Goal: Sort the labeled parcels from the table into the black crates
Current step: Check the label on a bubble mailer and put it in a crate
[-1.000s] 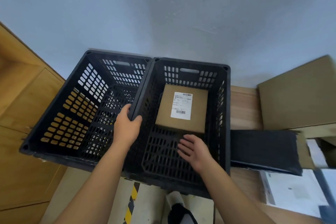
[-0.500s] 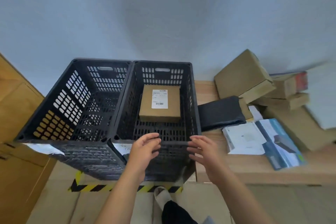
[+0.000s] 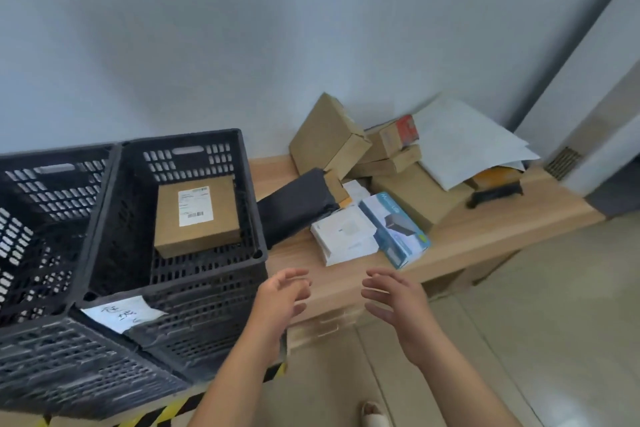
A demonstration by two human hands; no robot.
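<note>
- A brown parcel (image 3: 197, 215) with a white label is lying flat inside the right black crate (image 3: 194, 288).
- The left black crate (image 3: 52, 253) is touching the right black crate, side by side.
- A white paper note (image 3: 121, 314) with writing is sticking on the near rim of the right black crate.
- More parcels are waiting on the table (image 3: 478, 236), to the right of the right black crate: a black bag (image 3: 298, 204) leaning on that crate, a white box (image 3: 346, 232), a blue box (image 3: 394, 227) and a pile of brown boxes (image 3: 332, 135) behind them.
- The left hand (image 3: 280, 298) is hanging just right of the right black crate, its grip released and holding nothing.
- The right hand (image 3: 394, 298) is hanging farther right, its grip also released and holding nothing.
</note>
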